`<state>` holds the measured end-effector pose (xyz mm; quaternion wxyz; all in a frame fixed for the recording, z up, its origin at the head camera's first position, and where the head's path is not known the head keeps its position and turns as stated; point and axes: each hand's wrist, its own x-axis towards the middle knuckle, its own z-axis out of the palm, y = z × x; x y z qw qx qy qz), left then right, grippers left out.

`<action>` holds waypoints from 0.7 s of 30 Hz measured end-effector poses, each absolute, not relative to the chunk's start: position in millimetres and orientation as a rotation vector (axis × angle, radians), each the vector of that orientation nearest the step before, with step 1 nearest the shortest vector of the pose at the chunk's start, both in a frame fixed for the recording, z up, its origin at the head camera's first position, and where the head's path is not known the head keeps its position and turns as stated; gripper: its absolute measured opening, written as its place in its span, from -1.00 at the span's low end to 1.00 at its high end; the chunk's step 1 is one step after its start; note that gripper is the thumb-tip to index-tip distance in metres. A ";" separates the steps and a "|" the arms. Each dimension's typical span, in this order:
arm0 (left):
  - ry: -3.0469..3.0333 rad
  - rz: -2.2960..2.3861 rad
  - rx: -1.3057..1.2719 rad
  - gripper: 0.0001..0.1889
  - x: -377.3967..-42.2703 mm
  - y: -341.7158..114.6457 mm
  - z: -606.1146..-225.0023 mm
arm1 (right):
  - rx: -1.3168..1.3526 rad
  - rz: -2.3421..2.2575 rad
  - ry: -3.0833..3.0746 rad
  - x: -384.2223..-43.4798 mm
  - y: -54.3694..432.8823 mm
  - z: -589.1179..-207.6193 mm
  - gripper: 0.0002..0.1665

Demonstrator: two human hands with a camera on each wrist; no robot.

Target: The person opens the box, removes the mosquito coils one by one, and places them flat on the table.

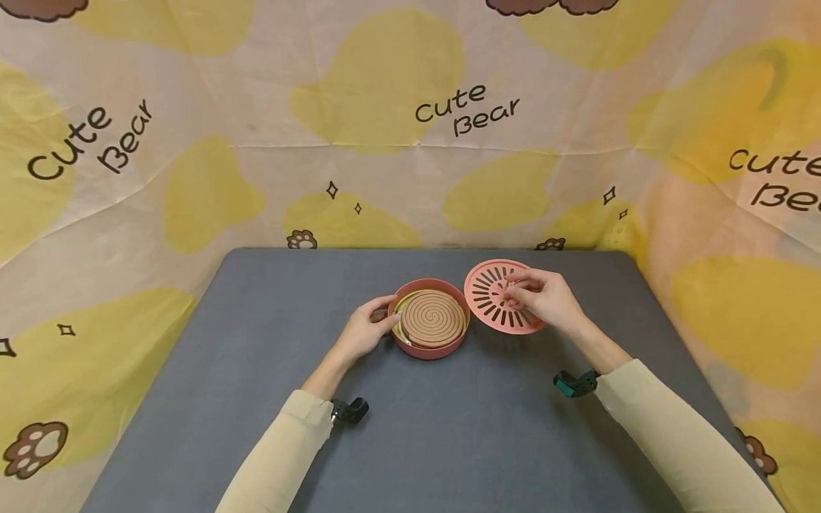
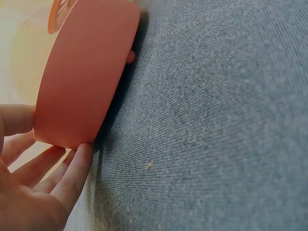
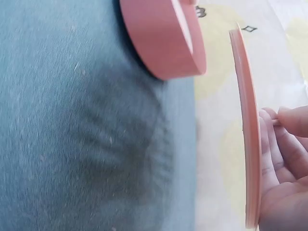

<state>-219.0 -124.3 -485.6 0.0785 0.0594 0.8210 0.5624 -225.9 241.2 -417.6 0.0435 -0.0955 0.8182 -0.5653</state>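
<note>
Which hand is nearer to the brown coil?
Left. The left hand grips the box, left of the coil; the right hand holds the slotted lid, farther to the right.

Soft, even light is filling the head view, with the cloth point(image 1: 385, 78) glowing warmer at right. The lid point(image 3: 251, 134) is casting a blurry, slotted shadow on the table point(image 3: 57, 144); the left wrist view is looking dimmer, darkness hugging the box point(image 2: 86, 72)

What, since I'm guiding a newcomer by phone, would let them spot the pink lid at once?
Find the grey table, then the right hand near its far edge. The pink lid is the disc that hand holds above the table, just right of the dish. Radial slots pierce it, whereas the dish holds a brown spiral coil.
</note>
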 end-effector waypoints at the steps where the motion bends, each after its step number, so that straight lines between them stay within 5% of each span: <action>1: 2.458 1.683 0.177 -0.52 -218.6 -124.5 -485.4 | -0.282 -1.729 2.506 -227.2 242.5 -418.5 -0.61; 21: 2.496 1.626 0.175 -0.51 -217.6 -122.6 -483.6 | -0.103 -1.662 2.595 -263.0 262.9 -447.5 -0.56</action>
